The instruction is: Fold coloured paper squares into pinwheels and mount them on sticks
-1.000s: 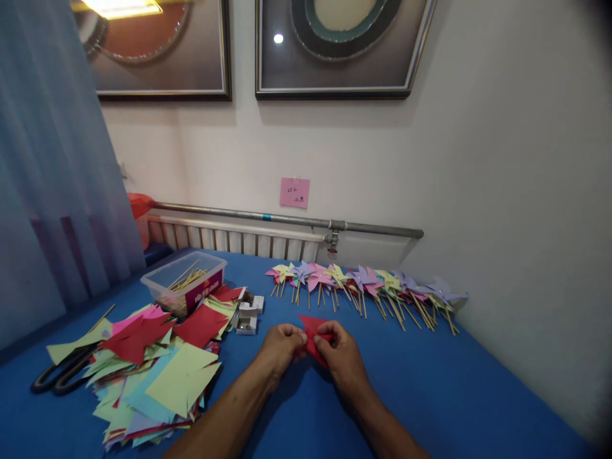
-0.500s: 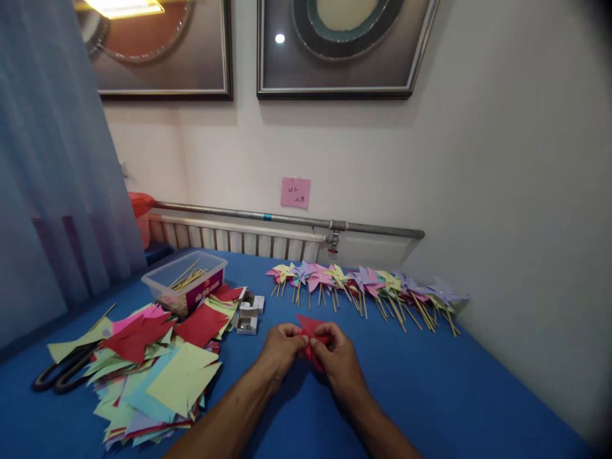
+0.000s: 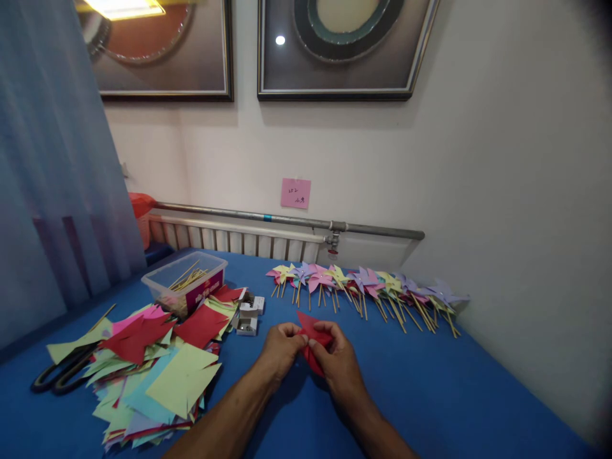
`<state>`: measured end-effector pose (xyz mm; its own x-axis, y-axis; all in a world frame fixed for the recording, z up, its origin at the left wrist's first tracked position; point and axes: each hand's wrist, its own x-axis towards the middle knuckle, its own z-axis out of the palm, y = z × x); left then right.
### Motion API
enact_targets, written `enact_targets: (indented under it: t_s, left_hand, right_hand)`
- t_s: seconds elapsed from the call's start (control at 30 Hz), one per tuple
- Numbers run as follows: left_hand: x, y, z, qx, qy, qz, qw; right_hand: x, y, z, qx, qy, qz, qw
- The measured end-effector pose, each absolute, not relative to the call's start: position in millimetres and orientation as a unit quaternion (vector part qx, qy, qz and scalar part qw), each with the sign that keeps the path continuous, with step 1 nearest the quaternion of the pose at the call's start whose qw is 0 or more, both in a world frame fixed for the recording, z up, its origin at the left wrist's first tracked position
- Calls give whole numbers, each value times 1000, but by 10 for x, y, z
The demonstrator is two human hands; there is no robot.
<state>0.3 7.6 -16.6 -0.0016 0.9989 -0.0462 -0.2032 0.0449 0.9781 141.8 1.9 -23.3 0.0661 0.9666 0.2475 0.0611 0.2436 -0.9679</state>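
Note:
Between my hands, above the blue table, is a piece of red paper (image 3: 313, 347) with one pointed corner sticking up and its other parts folded in. My left hand (image 3: 283, 349) pinches its left side between thumb and fingers. On the right side, my right hand (image 3: 337, 358) grips it with the thumb pressed near the middle and the fingers curled over the top. Part of the paper is hidden behind the fingers. Just left of my hands stand two small open white boxes (image 3: 247, 323) with small shiny bits inside.
On the left lies a pile of coloured paper squares (image 3: 176, 382), with black-handled scissors (image 3: 64, 376) beside it. A clear plastic tub (image 3: 157, 275) holds wooden sticks. Paper pinwheels (image 3: 320, 277) on sticks line the table's back right, before the wall pipe (image 3: 382, 230).
My right fingers and thumb have shifted slightly on the red paper, and the paper has tilted a little. Everything else stays in place.

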Motion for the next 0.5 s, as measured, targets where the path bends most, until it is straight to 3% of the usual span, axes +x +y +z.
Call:
enact_targets:
  t_s: [0.5]
  left_hand:
    - [-17,162,-228,480,492,524,503]
  right_hand:
    - [1616,178,-228,-453,-464,486,586]
